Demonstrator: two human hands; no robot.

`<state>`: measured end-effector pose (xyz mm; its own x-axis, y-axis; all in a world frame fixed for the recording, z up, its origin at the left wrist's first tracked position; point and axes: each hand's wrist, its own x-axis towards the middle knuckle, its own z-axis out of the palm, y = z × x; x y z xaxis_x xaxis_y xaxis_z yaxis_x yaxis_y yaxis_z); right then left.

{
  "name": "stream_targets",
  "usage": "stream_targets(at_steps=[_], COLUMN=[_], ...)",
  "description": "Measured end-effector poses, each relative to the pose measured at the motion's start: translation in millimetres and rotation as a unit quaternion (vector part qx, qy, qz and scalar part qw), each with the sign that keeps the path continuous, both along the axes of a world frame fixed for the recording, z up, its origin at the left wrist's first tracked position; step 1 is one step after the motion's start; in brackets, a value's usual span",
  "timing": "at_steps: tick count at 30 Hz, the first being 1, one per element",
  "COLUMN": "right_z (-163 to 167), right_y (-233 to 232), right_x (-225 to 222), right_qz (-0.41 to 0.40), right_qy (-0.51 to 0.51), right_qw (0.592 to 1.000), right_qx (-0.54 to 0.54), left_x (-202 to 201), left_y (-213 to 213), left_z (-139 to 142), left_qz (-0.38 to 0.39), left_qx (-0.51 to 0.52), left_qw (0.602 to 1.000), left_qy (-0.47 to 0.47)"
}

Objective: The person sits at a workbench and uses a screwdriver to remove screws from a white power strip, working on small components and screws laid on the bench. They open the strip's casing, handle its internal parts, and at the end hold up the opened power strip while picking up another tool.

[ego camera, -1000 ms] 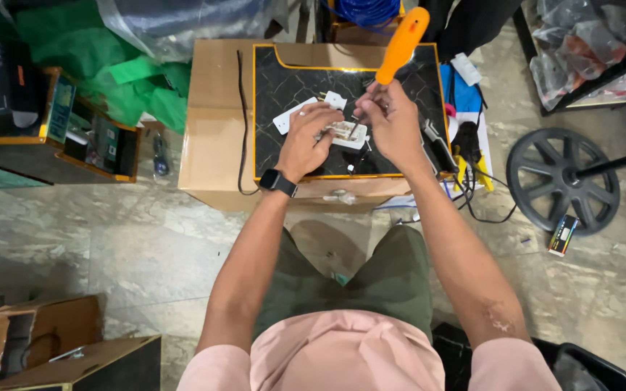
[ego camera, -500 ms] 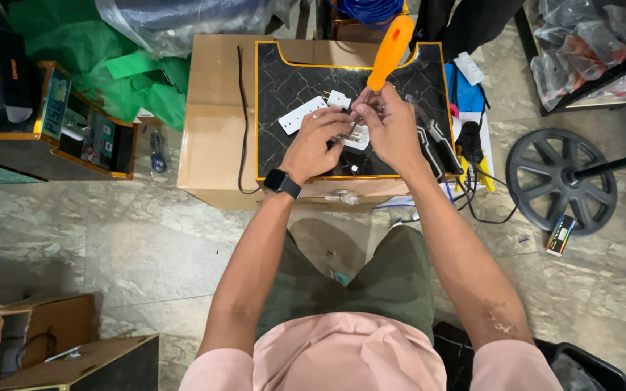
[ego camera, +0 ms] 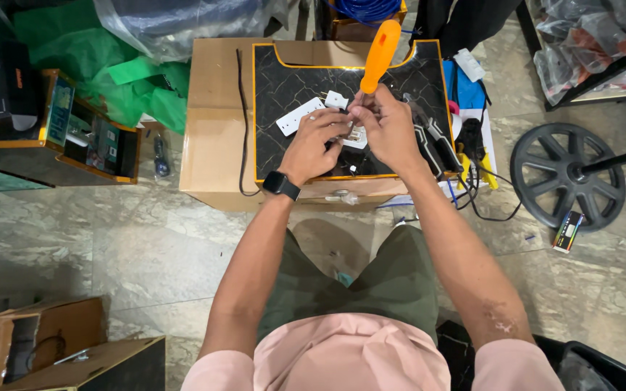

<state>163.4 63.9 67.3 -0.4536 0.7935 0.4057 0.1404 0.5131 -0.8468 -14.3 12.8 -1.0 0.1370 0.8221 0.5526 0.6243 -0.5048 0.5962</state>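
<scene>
You have one orange-handled screwdriver [ego camera: 380,46] at upper centre and two white socket pieces [ego camera: 300,116] on one dark marble slab [ego camera: 284,80]. One black wheel [ego camera: 566,176] lies at the right of the frame. You wear one black watch [ego camera: 281,185], and two cardboard boxes [ego camera: 52,355] sit at lower left.

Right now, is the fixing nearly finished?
Not yet, I think. The white socket strip already lies on the black board. The right hand holds the orange screwdriver, and the left hand steadies a small white part, so it probably needs more work.
</scene>
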Motion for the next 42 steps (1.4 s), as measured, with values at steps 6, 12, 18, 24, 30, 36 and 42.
stream_targets(at_steps=[6,12,18,24,30,36,42], right_z=[1,-1,-4,-6,-11,-2,51], right_y=[1,2,4,7,3,1,-4], right_x=[1,2,2,1,-2,-4,-1], right_qz=[0.009,0.0,-0.002,0.002,-0.028,-0.054,-0.054], right_qy=[0.018,0.007,0.005,0.014,0.016,-0.018,0.049], right_qw=[1.0,1.0,1.0,0.999,0.999,0.998,0.996], right_qx=[-0.015,-0.008,-0.006,-0.034,-0.02,0.026,0.052], left_x=[1,0,0,1,5,21,13], left_y=[-1,-1,-1,0,0,11,11], left_z=[2,2,2,1,9,14,18], left_qz=[-0.003,-0.004,-0.004,0.0,0.017,0.029,-0.022], left_qx=[-0.007,-0.003,-0.008,-0.009,0.002,-0.093,-0.089], left_qw=[1.0,1.0,1.0,1.0,1.0,0.99,0.982], left_qy=[-0.007,-0.001,-0.008,-0.006,0.001,-0.106,-0.162])
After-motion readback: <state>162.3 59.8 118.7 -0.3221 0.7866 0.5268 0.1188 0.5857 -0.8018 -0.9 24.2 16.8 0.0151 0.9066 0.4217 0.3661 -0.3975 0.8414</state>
